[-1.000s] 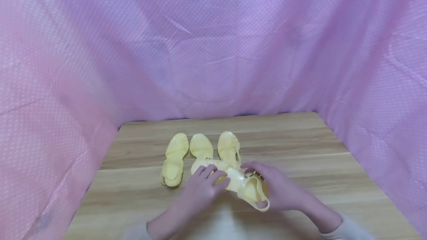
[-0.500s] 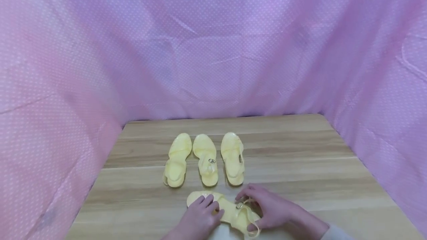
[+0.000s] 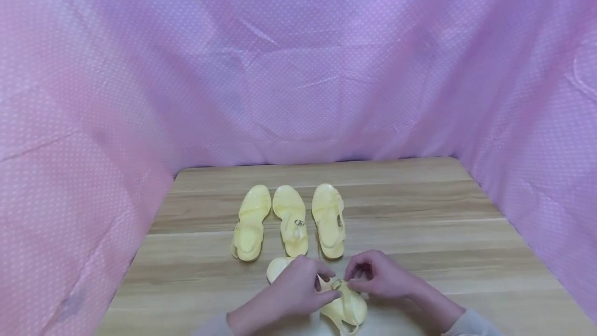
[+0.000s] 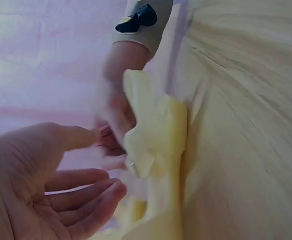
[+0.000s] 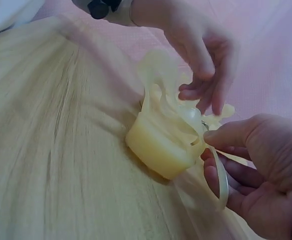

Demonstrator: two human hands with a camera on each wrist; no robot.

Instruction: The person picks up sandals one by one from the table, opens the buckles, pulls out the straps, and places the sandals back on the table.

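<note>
A pale yellow jelly sandal [image 3: 357, 309] lies sideways near the front of the table, its toe pointing left and its heel right. My right hand [image 3: 382, 276] pinches its ankle strap beside the small metal buckle [image 5: 204, 125]; in the right wrist view the strap's loose end [image 5: 221, 185] hangs past the fingers. Over the sandal's middle is my left hand [image 3: 298, 287], thumb and fingers spread apart near the buckle and holding nothing. In the left wrist view the sandal's heel [image 4: 178, 125] stands between the right hand and the table. My left hand hides the sandal's middle in the head view.
Three matching yellow sandals stand in a row behind, toes away from me: a left one [image 3: 252, 217], a middle one [image 3: 287, 204] and a right one [image 3: 328, 211]. The wooden table [image 3: 420, 196] is enclosed by pink dotted cloth [image 3: 298, 66] on the back and sides.
The sandal came down onto the table in front of the row. My left hand let go of its front part and shifted toward the buckle; my right hand moved to the strap.
</note>
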